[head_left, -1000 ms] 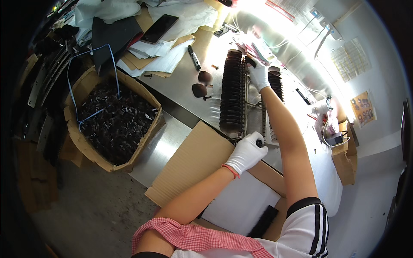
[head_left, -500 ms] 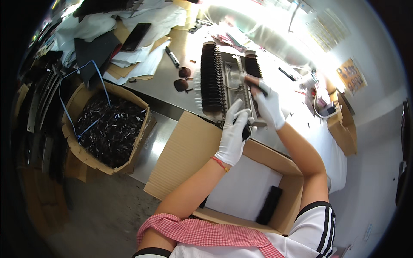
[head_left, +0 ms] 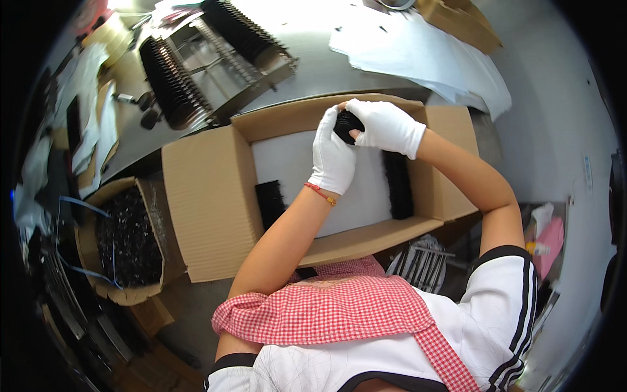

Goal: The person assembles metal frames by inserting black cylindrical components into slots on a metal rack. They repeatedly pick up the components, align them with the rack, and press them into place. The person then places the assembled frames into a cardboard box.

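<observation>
My left hand point(head_left: 334, 158) and my right hand point(head_left: 390, 128), both in white gloves with some fingertips bare, close round a short stack of black ribbed pieces point(head_left: 349, 126). The stack is over the far part of an open cardboard box point(head_left: 326, 247). A white sheet point(head_left: 313, 212) covers the box's bottom. On it, a black row of pieces point(head_left: 398, 186) lies along the right wall. Another black row point(head_left: 270, 199) lies at the left, partly hidden by my left forearm. The exact kind of the pieces cannot be made out.
A metal rack point(head_left: 219, 59) with two long rows of black pieces stands on the steel table point(head_left: 307, 55). White sheets point(head_left: 418, 55) lie at the far right. A smaller carton point(head_left: 166, 225) of loose black bits stands left. Box flaps point(head_left: 202, 202) spread sideways.
The view has swung, so the box is now central and the rack is at the upper left. My hands have left the rack and come together over the box, round the black stack.
</observation>
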